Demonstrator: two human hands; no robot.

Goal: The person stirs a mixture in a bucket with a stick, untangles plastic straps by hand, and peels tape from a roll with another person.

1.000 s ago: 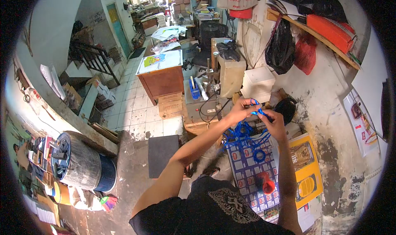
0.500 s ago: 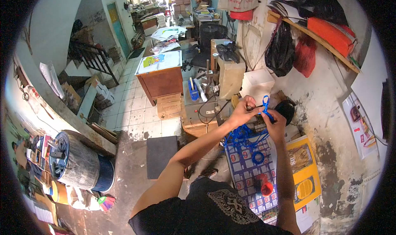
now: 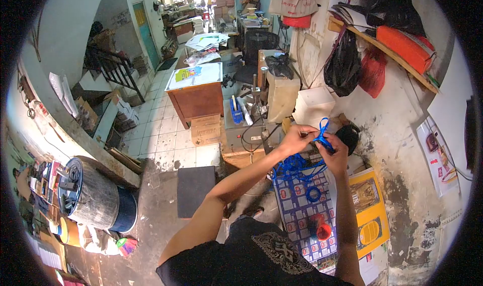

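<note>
Standing beside the stained wall [image 3: 397,150], reaching with both arms over the patterned sheet [image 3: 294,225] and the yellow sheet [image 3: 382,223] alongside it. Working above and just beyond the tangled blue heap [image 3: 292,166] and farther out than the blue ring [image 3: 307,194]. Bringing the left hand [image 3: 292,141] and the right hand [image 3: 336,155] together, with the left a little farther out. Holding the blue cord [image 3: 323,143] up between them, pinching its bunched part in the right fingers, just right of the left fingertips. Curling the left fingers toward the thumb beside the cord, pinching or merely touching a strand, impossible to tell which. Pointing the small loop [image 3: 324,118] upward, with its long axis nearly upright and its base between both sets of fingertips
</note>
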